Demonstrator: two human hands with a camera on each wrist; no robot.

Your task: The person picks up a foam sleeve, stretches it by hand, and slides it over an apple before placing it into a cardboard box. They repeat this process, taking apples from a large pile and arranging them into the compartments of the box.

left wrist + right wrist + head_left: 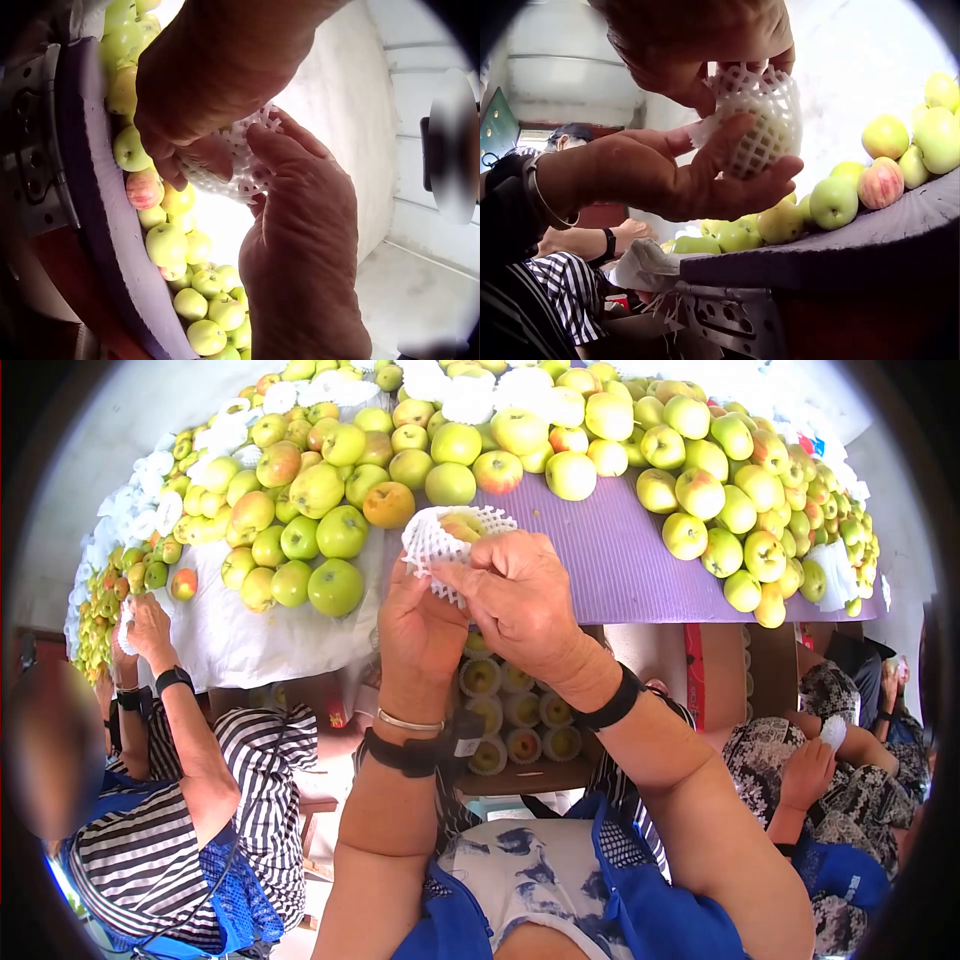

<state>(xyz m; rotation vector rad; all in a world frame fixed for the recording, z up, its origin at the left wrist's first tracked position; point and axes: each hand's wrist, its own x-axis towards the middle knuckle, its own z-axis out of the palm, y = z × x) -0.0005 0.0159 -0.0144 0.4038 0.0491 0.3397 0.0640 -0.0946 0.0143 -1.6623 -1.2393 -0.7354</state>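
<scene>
A green-yellow apple [462, 526] sits inside a white foam net [428, 542], held up over the front edge of the purple-covered table. My left hand [425, 625] cradles it from below, fingers and thumb curled round the net, as the right wrist view shows from the side [697, 169]. From above, my right hand [525, 595] pinches the net's rim with fingers and thumb. In the left wrist view the net [244, 169] lies between both hands, and the apple is mostly hidden.
Piles of apples [340, 532] cover the purple table [600, 550] and a white cloth [215, 635]. Below the table edge stands a box with several netted apples [522, 710]. People sit on both sides, one in stripes [140, 840] at the left.
</scene>
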